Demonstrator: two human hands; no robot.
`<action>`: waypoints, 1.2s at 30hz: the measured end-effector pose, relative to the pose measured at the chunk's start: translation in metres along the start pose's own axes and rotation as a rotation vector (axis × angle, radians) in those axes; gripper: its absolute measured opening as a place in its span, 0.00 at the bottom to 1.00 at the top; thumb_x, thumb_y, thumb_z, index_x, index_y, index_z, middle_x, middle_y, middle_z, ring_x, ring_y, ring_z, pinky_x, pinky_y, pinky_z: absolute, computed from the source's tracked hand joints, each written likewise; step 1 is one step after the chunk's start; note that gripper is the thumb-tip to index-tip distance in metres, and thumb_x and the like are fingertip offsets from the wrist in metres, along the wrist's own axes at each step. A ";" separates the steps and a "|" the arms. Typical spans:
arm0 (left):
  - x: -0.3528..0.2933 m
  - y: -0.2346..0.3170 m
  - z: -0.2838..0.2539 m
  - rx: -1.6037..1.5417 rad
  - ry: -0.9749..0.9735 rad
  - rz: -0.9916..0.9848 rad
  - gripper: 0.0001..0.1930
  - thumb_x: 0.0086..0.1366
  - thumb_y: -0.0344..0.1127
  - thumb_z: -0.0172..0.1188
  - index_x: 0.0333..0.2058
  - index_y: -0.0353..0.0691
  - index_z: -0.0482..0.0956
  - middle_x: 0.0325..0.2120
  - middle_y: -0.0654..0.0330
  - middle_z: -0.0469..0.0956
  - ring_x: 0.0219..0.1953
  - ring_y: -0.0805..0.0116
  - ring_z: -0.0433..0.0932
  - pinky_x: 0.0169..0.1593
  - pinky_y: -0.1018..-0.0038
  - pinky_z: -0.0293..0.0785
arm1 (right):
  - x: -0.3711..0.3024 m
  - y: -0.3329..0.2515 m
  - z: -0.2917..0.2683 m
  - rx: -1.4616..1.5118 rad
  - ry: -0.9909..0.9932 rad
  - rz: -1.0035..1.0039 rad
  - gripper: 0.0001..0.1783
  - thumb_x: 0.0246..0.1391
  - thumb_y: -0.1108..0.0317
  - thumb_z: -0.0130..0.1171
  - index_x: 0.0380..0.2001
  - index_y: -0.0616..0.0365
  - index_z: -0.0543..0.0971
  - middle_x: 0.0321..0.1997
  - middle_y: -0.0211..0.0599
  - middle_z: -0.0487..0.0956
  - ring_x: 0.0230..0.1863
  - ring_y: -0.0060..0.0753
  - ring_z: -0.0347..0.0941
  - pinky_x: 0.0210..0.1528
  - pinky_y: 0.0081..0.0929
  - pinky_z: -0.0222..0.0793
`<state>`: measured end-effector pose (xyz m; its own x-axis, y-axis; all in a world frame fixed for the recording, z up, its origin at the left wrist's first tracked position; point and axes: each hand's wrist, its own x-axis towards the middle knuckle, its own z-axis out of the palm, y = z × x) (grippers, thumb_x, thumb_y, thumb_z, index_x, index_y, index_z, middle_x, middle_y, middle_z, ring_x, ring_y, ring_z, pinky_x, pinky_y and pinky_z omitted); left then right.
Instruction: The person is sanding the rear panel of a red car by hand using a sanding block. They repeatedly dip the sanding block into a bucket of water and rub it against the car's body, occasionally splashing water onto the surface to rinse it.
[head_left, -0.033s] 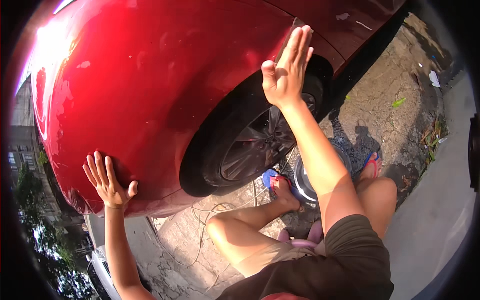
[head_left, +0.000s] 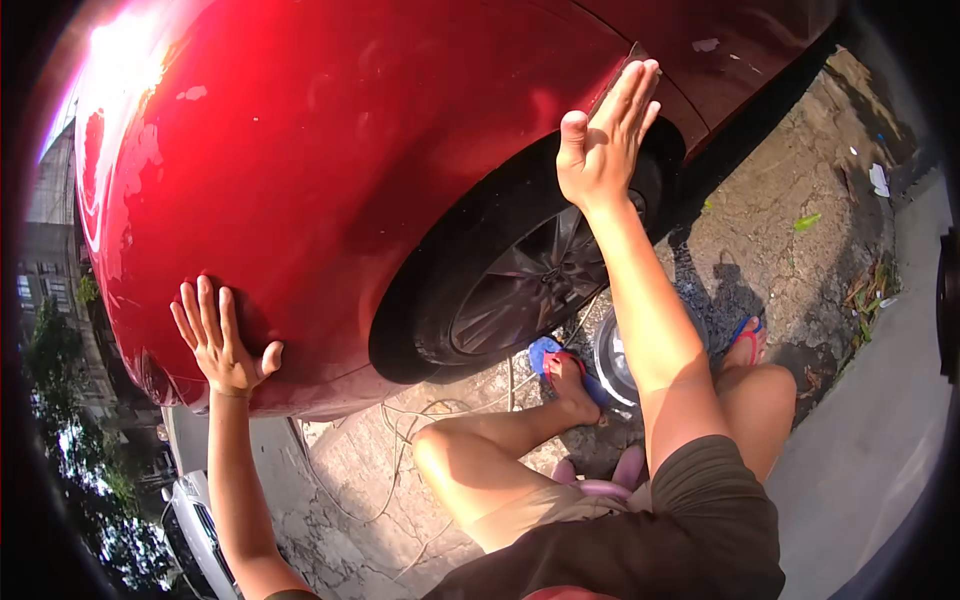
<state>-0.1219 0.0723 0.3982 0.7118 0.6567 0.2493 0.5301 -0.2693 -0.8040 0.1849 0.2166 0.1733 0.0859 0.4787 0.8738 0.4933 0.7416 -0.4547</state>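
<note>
Shifted since the earlier frame: red car [head_left: 280,200] and both hands, slightly up or rightward within the view; hand placement against the bodywork much the same. Left hand [head_left: 226,352]: laid on the panel near the car's lower left corner, fingers spread, thumb out, nothing visibly held. Right hand [head_left: 606,160]: by the upper right edge of the wheel arch [head_left: 392,330], fingers straight and close together, thumb apart, nothing visibly gripped; contact with the panel impossible to tell. Spoked wheel [head_left: 530,285]: within the arch. Round container [head_left: 608,350]: on concrete ground [head_left: 775,180], partly behind the right forearm [head_left: 645,300]. Step in hand, by judgement: bare-hand work on bodywork. Next move, by judgement: calls for flat palms, care at the arch edge.
</note>
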 end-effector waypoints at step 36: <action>-0.066 0.019 0.009 -0.068 0.220 -0.435 0.49 0.63 0.76 0.53 0.76 0.58 0.59 0.78 0.62 0.55 0.80 0.60 0.49 0.79 0.50 0.27 | -0.058 -0.068 0.031 -0.107 0.021 -0.156 0.55 0.66 0.23 0.27 0.80 0.57 0.47 0.85 0.48 0.43 0.86 0.36 0.33 0.82 0.51 0.19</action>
<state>-0.1630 0.0300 0.3613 0.4945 0.5561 0.6680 0.8233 -0.0534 -0.5650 0.1193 0.1528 0.1484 0.0189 0.3508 0.9363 0.5914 0.7511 -0.2934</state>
